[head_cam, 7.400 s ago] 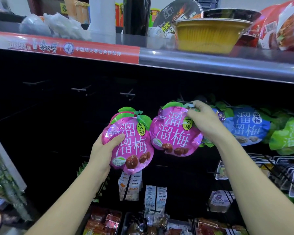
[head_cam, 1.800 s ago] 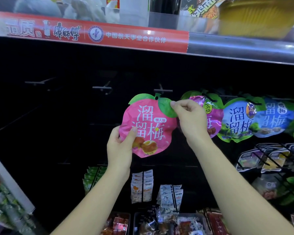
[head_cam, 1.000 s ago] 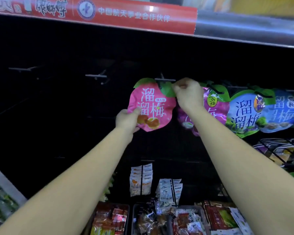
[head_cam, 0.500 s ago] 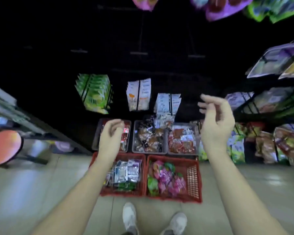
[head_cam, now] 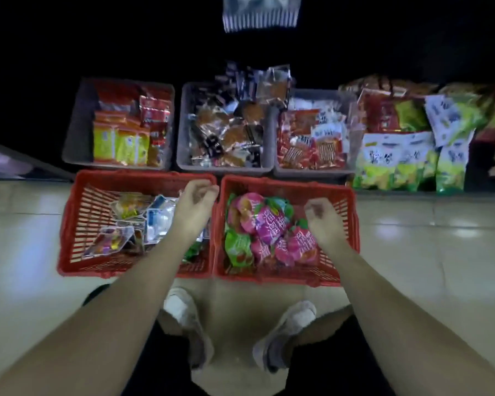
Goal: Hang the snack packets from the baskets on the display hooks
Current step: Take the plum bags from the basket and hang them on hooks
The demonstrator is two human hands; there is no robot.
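Two red baskets stand side by side on the floor in front of my feet. The right basket [head_cam: 345,201] holds several pink and green plum snack packets [head_cam: 269,227]. In the left basket [head_cam: 80,207] lie clear and silvery packets [head_cam: 152,218]. My left hand [head_cam: 195,208] hovers over the inner edge of the left basket, fingers loosely curled, holding nothing. Over the right side of the right basket, my right hand [head_cam: 320,221] hangs just above the pink packets with loosely curled fingers, also empty. The display hooks are out of view.
Three grey bins [head_cam: 180,130] of wrapped snacks sit on the low shelf behind the baskets. Green and white bags [head_cam: 397,161] stand to the right of them. Pale floor tiles [head_cam: 426,238] spread on both sides. My shoes [head_cam: 183,310] are just behind the baskets.
The pink packet was left hanging on a hook. My view swung down from the hooks to the baskets, and both empty hands dropped over them.
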